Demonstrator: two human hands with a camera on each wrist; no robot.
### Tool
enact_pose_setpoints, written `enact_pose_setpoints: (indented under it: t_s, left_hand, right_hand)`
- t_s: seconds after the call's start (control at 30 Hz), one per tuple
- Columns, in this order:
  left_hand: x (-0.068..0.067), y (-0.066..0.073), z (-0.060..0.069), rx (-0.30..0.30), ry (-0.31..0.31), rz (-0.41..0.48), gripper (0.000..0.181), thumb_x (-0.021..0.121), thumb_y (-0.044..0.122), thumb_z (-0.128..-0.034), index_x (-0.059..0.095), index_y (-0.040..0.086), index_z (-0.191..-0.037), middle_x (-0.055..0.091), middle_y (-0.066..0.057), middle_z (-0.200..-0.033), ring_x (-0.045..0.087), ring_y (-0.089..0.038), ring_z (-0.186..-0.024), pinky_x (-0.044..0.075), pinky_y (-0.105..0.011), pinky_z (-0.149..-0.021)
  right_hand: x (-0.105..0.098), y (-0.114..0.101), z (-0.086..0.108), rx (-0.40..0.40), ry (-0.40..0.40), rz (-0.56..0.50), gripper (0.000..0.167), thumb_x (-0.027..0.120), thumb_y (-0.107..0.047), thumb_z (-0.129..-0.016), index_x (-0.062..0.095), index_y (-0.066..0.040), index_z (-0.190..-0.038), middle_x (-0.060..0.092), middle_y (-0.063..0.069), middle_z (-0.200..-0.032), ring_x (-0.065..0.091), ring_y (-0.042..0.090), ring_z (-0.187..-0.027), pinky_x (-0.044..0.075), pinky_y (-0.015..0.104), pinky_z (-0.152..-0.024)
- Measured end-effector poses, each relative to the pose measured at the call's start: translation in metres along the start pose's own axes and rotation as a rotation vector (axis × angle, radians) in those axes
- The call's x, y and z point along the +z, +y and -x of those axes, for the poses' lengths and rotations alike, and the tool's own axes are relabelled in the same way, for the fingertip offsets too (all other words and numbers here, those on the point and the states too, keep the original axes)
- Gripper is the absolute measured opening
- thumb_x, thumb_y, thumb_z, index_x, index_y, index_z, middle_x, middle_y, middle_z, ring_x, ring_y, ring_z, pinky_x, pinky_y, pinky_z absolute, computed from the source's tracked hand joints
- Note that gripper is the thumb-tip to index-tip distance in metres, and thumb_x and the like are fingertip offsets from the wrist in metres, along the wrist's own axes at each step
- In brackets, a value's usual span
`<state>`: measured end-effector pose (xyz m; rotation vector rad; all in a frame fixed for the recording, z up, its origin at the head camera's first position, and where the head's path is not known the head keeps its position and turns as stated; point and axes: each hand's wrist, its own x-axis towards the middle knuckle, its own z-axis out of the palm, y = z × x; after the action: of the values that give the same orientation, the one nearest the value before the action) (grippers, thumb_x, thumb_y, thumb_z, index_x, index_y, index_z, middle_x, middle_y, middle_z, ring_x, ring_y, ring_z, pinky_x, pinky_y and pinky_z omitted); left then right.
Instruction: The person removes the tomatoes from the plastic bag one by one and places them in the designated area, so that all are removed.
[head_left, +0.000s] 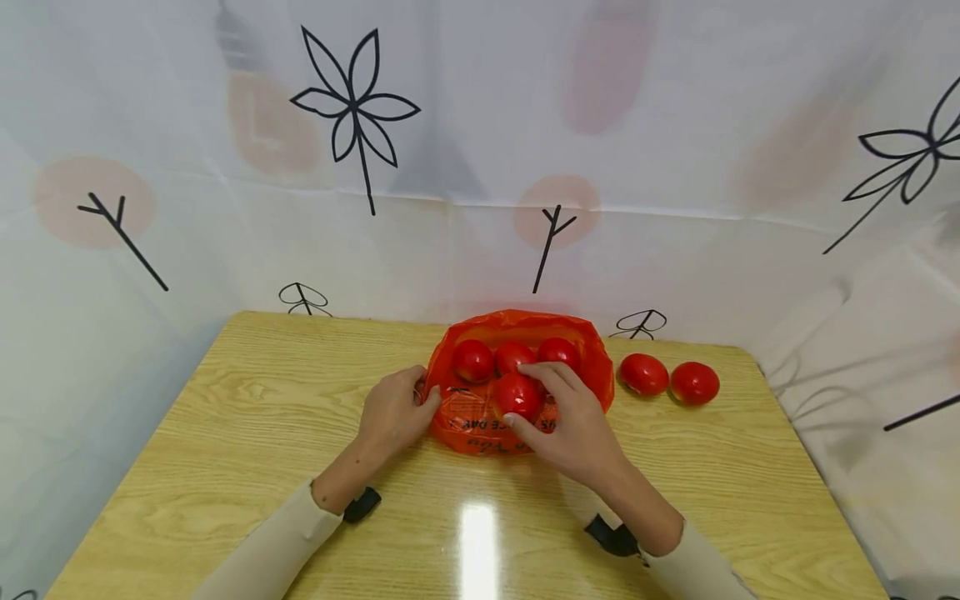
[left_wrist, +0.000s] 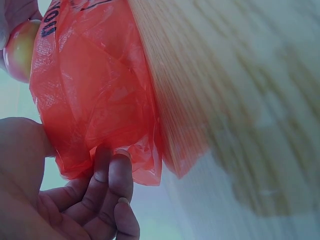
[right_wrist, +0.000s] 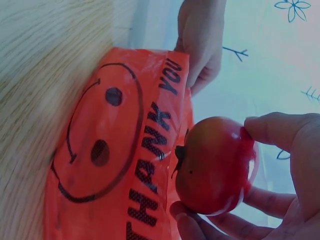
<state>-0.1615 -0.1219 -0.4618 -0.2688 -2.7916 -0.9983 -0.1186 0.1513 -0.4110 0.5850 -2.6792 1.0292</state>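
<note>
A red plastic bag point(head_left: 465, 425) with black printing stands open on the table, several red tomatoes point(head_left: 474, 361) inside it. The left hand point(head_left: 396, 414) pinches the bag's left rim between thumb and fingers; the left wrist view shows its fingers point(left_wrist: 102, 170) at the bag's edge. Over the bag's opening, the right hand point(head_left: 573, 425) holds a tomato point(head_left: 517, 397) between thumb and fingers. In the right wrist view this tomato point(right_wrist: 215, 165), its green stem toward the bag point(right_wrist: 115, 150), is beside the rim.
Two more red tomatoes point(head_left: 643, 375) lie on the wooden table point(head_left: 262, 400), right of the bag. A white cloth point(head_left: 480, 150) with leaf and branch drawings hangs behind the table. Light reflects off the table's front part.
</note>
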Motion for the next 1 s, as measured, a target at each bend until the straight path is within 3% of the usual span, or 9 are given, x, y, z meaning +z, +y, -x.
enact_pose_setpoints:
  t_s: [0.57, 1.0]
  left_hand:
    - [0.001, 0.0, 0.0, -0.006, -0.009, 0.001, 0.013, 0.066, 0.022, -0.0958, 0.066, 0.013, -0.087, 0.057, 0.003, -0.068, 0.051, -0.016, -0.059, 0.043, -0.031, -0.051]
    - [0.0, 0.0, 0.0, -0.01, -0.019, -0.001, 0.014, 0.067, 0.022, -0.0958, 0.065, 0.013, -0.086, 0.056, 0.002, -0.067, 0.05, -0.016, -0.059, 0.042, -0.031, -0.051]
  right_hand:
    - [-0.024, 0.008, 0.017, 0.042, 0.042, 0.003, 0.06, 0.088, -0.029, -0.086, 0.063, -0.017, -0.14, 0.062, 0.001, -0.136, 0.062, 0.022, -0.117, 0.06, 0.048, -0.091]
    - [-0.037, 0.015, 0.029, 0.068, 0.08, 0.034, 0.059, 0.088, -0.026, -0.087, 0.064, -0.016, -0.139, 0.065, 0.001, -0.128, 0.062, 0.016, -0.103, 0.06, 0.043, -0.082]
